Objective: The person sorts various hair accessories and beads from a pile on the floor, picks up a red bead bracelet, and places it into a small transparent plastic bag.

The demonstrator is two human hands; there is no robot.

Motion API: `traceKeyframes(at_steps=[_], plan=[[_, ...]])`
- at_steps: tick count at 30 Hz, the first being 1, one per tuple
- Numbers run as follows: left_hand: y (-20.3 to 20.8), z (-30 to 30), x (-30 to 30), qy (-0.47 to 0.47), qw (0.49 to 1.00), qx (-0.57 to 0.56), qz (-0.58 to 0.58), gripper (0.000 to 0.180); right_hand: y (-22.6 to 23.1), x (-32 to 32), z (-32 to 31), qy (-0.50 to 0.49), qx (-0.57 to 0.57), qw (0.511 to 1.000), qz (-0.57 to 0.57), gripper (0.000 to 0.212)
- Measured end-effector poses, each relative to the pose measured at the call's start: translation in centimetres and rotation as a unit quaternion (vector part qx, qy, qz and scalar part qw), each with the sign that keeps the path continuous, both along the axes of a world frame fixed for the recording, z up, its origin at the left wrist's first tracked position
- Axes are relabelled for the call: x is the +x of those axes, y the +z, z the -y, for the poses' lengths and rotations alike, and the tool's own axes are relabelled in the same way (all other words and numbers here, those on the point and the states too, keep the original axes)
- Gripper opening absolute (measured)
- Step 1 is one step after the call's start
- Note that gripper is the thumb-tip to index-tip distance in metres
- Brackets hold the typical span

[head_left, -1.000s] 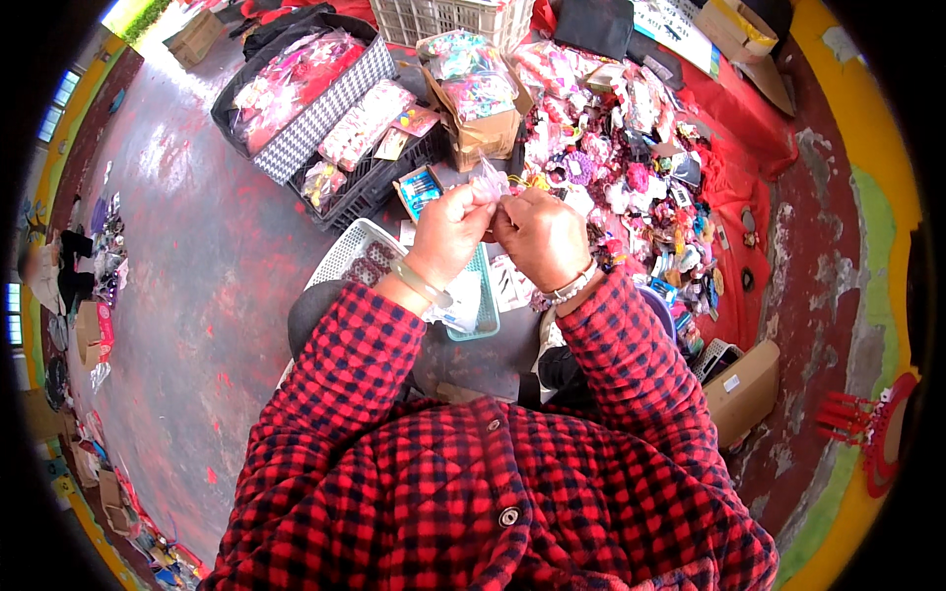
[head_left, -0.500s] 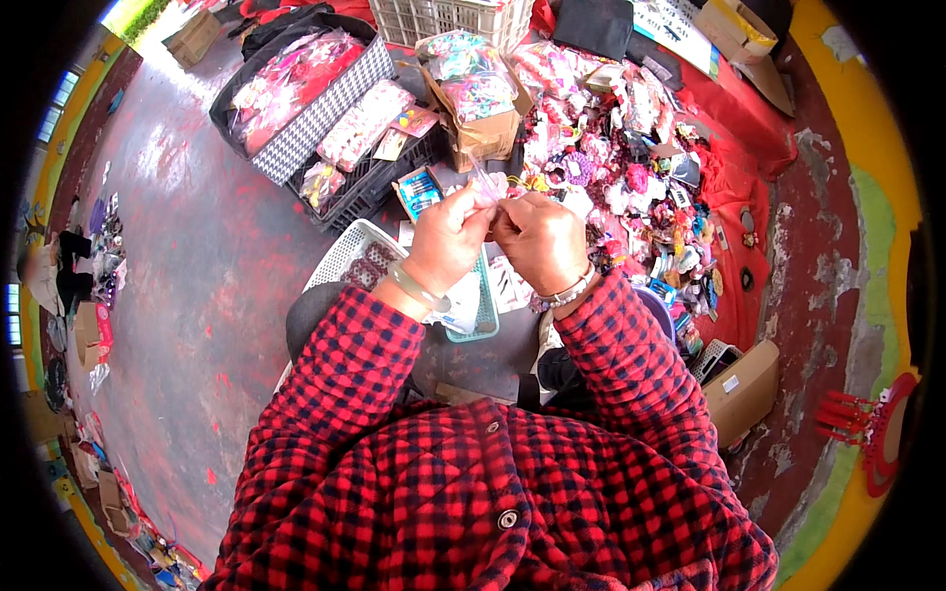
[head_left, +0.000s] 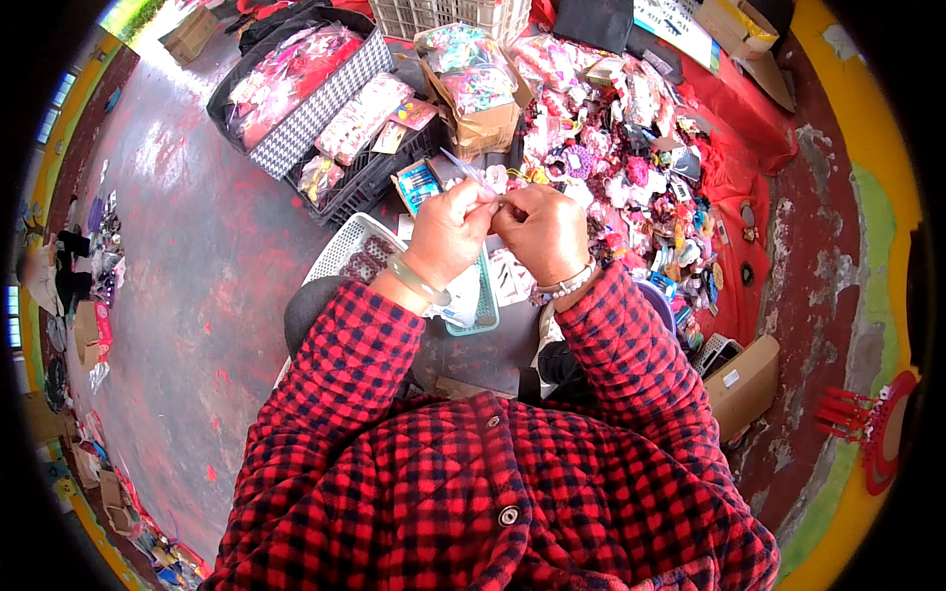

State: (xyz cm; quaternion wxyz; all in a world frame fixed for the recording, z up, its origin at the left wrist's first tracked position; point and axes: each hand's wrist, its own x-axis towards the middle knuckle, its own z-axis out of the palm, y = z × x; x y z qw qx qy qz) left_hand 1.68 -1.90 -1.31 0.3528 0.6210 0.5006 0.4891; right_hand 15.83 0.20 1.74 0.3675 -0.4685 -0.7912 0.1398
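My left hand point(head_left: 445, 234) and my right hand point(head_left: 544, 236) meet in front of me with fingertips pinched close together. Out of the left fingers sticks a thin, clear, purplish plastic strip point(head_left: 467, 171), perhaps part of a small bag. The right fingers curl at its lower end; what lies between them is hidden. Below the hands, a light-green plastic basket point(head_left: 487, 313) holds white packaging. Left of it, partly behind my left wrist, a white basket point(head_left: 335, 252) contains dark reddish-brown pieces point(head_left: 366, 260).
Hair accessories point(head_left: 641, 187) lie heaped at right on red cloth point(head_left: 741, 295). A carton point(head_left: 487, 130) of bagged goods, a black crate point(head_left: 367, 193), a small box of blue items point(head_left: 418, 185) and a houndstooth bin point(head_left: 320, 98) stand ahead. Another carton point(head_left: 744, 386) is at lower right.
The plastic strip has tilted to the left and shows more clearly. Both hands stay nearly in place, fingertips still together.
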Motion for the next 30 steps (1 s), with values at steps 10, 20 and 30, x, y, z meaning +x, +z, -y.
traceKeyframes(at_steps=[10,20,30], plan=[[0.7,-0.1,-0.3,-0.010,0.989,0.047,-0.141,0.007,-1.3,0.0,0.1,0.007,-0.005,0.996,0.084,0.012],[1.0,-0.1,-0.9,-0.048,0.994,0.007,-0.097,0.007,0.5,-0.2,0.1,-0.014,-0.195,0.978,-0.077,0.014],[0.9,0.1,-1.2,-0.045,0.992,-0.091,-0.073,0.005,0.1,0.2,-0.7,-0.070,0.031,0.995,0.070,0.006]])
